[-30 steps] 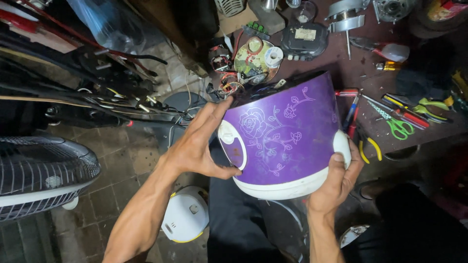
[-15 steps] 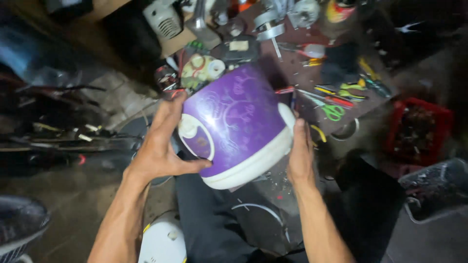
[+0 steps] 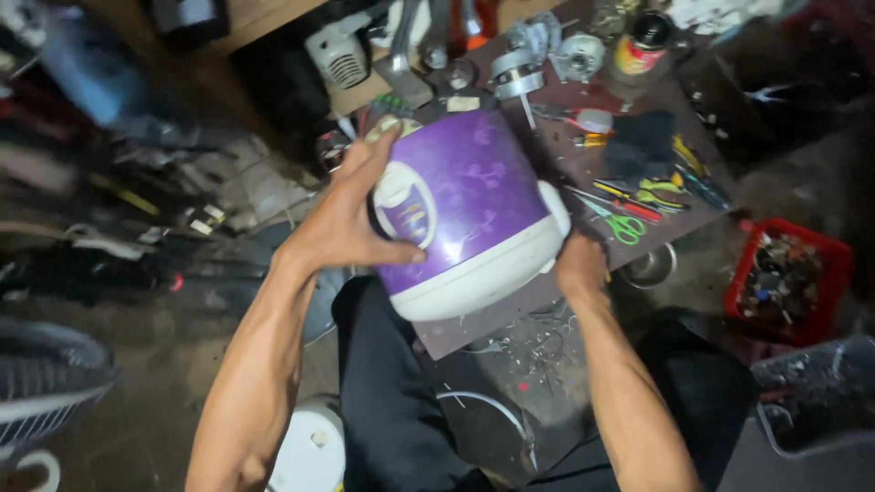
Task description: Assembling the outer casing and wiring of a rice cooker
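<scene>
Purple, white-rimmed rice cooker [image 3: 474, 205] tilted, clasped between left hand [image 3: 342, 219] and right hand [image 3: 579, 264], fingers wrapped on its sides

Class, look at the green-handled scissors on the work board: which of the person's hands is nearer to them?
Right. The right hand grips the purple rice cooker on its side facing the green-handled scissors, just short of them. The left hand holds the cooker's far side.

The purple cooker body [image 3: 469, 210] has tilted further left.
</scene>
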